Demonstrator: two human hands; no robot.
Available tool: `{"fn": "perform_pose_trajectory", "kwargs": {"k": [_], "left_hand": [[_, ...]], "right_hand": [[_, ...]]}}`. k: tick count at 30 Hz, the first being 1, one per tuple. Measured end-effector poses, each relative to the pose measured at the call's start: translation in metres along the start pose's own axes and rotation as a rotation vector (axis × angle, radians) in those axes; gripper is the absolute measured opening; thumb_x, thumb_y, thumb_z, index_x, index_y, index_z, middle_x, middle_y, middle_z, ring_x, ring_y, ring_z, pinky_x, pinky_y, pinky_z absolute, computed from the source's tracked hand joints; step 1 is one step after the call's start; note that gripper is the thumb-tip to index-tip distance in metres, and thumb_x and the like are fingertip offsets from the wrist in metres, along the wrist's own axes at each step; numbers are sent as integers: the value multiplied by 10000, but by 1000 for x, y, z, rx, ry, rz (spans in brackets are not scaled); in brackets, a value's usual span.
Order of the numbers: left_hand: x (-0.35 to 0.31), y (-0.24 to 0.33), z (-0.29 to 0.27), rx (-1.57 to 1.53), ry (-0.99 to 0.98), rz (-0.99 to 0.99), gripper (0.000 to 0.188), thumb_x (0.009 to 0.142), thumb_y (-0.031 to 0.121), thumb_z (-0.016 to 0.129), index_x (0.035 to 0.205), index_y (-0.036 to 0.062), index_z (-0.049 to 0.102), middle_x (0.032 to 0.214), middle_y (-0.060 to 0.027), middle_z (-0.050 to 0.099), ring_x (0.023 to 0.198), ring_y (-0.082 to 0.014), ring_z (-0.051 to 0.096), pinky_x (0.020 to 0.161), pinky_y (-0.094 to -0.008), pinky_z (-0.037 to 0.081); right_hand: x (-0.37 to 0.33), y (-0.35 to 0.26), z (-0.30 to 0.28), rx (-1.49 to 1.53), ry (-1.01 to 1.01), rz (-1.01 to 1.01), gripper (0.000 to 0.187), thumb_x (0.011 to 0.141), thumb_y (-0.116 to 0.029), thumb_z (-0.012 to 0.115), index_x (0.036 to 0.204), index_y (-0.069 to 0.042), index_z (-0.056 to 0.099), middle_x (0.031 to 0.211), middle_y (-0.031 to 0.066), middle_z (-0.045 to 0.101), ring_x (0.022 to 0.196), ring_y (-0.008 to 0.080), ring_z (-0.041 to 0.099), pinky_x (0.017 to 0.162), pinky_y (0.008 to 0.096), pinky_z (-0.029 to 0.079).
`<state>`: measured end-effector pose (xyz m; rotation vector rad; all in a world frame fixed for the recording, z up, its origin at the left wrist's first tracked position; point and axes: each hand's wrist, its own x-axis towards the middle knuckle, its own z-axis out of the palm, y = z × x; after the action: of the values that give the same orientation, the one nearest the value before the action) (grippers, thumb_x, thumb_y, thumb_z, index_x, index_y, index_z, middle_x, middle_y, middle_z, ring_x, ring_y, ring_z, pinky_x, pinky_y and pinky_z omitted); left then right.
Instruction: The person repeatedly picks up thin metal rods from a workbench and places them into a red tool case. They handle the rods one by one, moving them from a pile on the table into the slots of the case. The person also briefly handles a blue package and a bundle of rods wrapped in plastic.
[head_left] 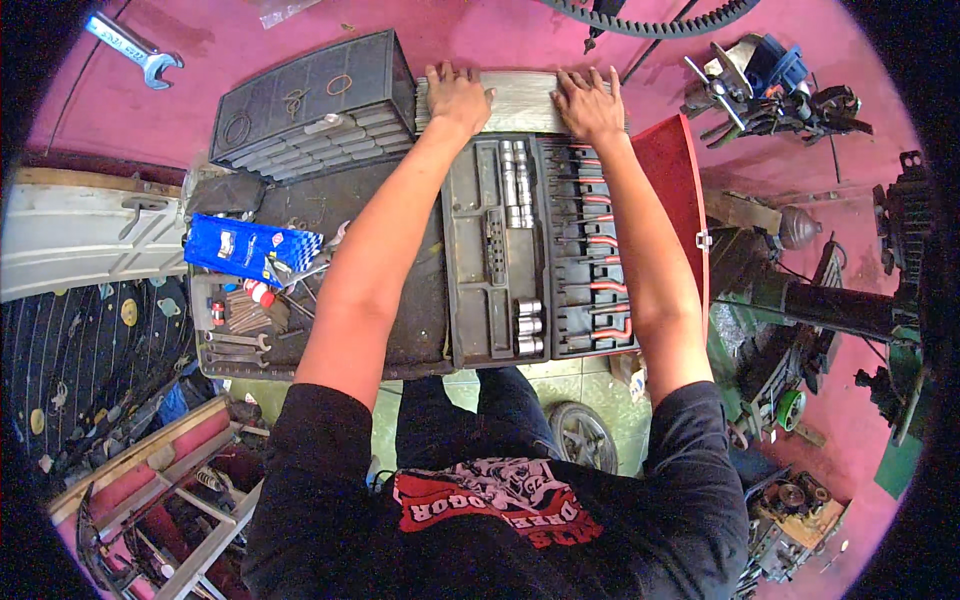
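Note:
At the far edge of the bench lies a pale, finely ridged flat piece [520, 102], whose kind I cannot make out. My left hand [460, 102] rests on its left end with the fingers spread. On the right end lies my right hand [590, 105], its fingers also apart. Below and between my forearms is a black tool tray [475, 310] with chrome sockets [517, 180] in it. Beside that, under my right forearm, a row of red-handled tools [605, 265] sits in a black holder. A red metal panel [670, 190] stands at its right.
A grey drawer cabinet [310, 95] stands at the back left. On the bench's left lie a blue packet [250, 248] and several wrenches [235, 348]. Machinery with a green arm [820, 305] is on the right. A wheel [583, 436] lies on the floor below.

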<state>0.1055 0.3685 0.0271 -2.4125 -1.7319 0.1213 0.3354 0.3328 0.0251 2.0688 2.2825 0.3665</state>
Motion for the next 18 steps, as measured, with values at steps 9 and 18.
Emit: {"fn": "perform_pose_trajectory", "kwargs": {"k": [9, 18], "left_hand": [[-4, 2, -3, -10, -36, -13, 602, 1042, 490, 421, 1462, 72, 520, 1483, -109, 551, 1492, -332, 340, 1139, -681, 199], [-38, 3, -2, -16, 22, 49, 674, 1052, 544, 352, 1598, 152, 304, 1655, -112, 303, 1567, -319, 149, 1168, -678, 189]], "right_hand": [[-6, 4, -2, -2, 22, -17, 535, 1062, -502, 348, 1514, -240, 463, 1518, 29, 522, 1455, 302, 402, 1249, 567, 120], [-48, -9, -5, 43, 228, 49, 544, 1037, -493, 423, 1516, -239, 476, 1530, 61, 514, 1479, 330, 365, 1243, 578, 95]]}}
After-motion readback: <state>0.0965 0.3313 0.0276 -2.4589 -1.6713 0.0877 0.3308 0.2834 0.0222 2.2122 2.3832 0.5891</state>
